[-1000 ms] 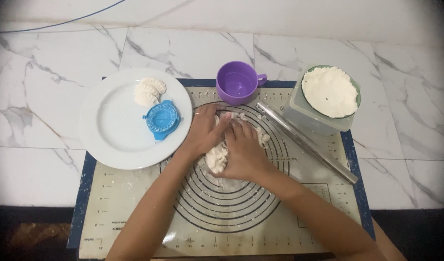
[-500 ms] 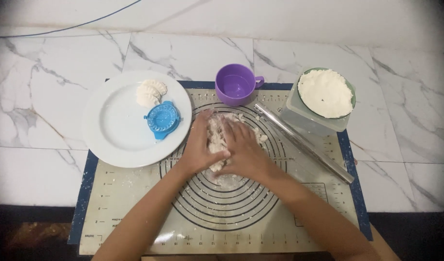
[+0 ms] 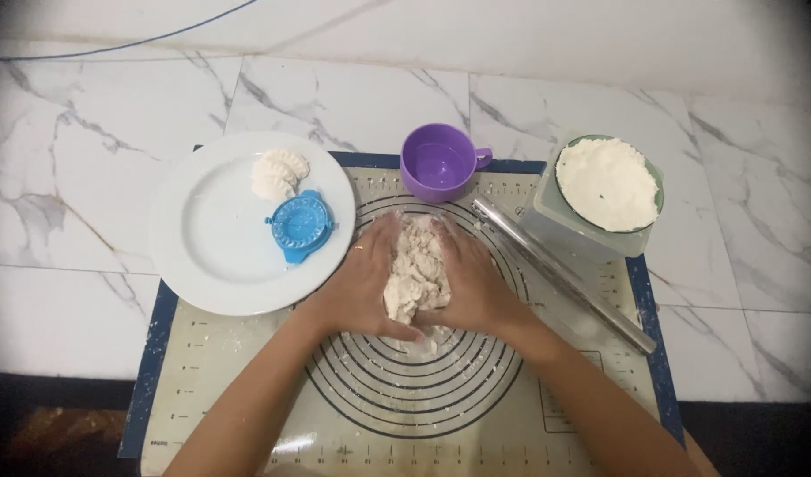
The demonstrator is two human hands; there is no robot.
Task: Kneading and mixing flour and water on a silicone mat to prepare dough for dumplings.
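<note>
Lump of shaggy pale dough (image 3: 414, 274) at centre of beige silicone baking mat with printed rings (image 3: 405, 406), mid-desk. Looks soft, crumbly, likely sticky; best cupped from both sides. Left hand (image 3: 357, 287) and right hand (image 3: 476, 283) half-curled, pressing its flanks. Farther: steel rolling pin (image 3: 564, 274), white plate (image 3: 211, 256), purple cup (image 3: 439, 163).

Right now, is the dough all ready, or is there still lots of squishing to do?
Not ready yet. Done: one folded dumpling sits on the white plate beside the blue press. In hand: the left hand and right hand cup a rough, crumbly dough lump on the mat. Left: it looks shaggy, and the rolling pin lies untouched.
</note>
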